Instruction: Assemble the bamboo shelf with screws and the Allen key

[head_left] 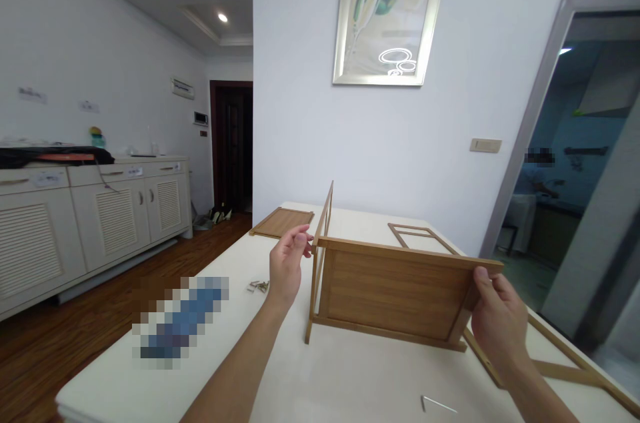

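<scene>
A brown wooden panel [395,289] stands on its long edge on the white table [370,369]. My right hand [500,323] grips its right end, thumb on the near face. At the panel's left end, an upright wooden frame [311,303] meets it at an angle. My left hand [287,266] is closed in a pinch at that corner, holding what looks like a small screw [310,238] against the frame's outer side. Several loose screws [259,286] lie left of my left forearm. An L-shaped hex key [439,404] rests near the table's front.
Another wooden panel [283,221] lies flat at the back left. A ladder-like wooden frame [417,231] is behind the upright panel, and another frame [575,373] lies under my right wrist. A blurred blue item [185,319] sits on the left. Through the doorway, a person [533,179] stands.
</scene>
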`<state>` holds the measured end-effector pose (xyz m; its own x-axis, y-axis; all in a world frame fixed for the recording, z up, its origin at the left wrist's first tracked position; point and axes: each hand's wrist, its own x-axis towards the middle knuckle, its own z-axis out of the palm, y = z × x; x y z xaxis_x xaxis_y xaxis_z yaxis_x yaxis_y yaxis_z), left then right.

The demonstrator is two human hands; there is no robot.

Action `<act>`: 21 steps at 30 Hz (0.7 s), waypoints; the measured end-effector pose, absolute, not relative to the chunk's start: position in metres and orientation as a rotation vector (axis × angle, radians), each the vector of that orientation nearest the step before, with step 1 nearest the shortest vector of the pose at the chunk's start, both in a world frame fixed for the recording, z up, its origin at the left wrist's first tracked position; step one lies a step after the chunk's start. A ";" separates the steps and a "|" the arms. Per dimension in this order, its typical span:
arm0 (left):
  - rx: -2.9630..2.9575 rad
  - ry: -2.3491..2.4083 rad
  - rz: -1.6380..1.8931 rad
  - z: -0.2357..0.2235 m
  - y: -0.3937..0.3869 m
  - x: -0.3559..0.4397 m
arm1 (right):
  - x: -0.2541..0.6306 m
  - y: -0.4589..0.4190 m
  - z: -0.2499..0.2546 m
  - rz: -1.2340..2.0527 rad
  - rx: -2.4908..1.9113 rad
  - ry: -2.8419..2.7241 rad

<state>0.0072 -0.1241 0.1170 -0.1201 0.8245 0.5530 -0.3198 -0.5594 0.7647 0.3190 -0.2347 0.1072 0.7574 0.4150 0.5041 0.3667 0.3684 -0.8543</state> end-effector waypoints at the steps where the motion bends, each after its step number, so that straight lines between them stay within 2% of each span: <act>1: 1.357 0.599 1.804 0.116 -0.125 0.007 | 0.320 -0.234 0.106 0.039 -1.213 -0.761; 12: 1.779 0.910 2.209 0.109 -0.133 0.020 | 0.313 -0.240 0.112 -0.023 -1.254 -0.749; 18: 1.805 0.947 2.221 0.109 -0.135 0.018 | 0.311 -0.241 0.113 -0.024 -1.263 -0.743; 21: 1.775 0.814 2.151 0.108 -0.134 0.015 | 0.314 -0.240 0.110 -0.040 -1.281 -0.754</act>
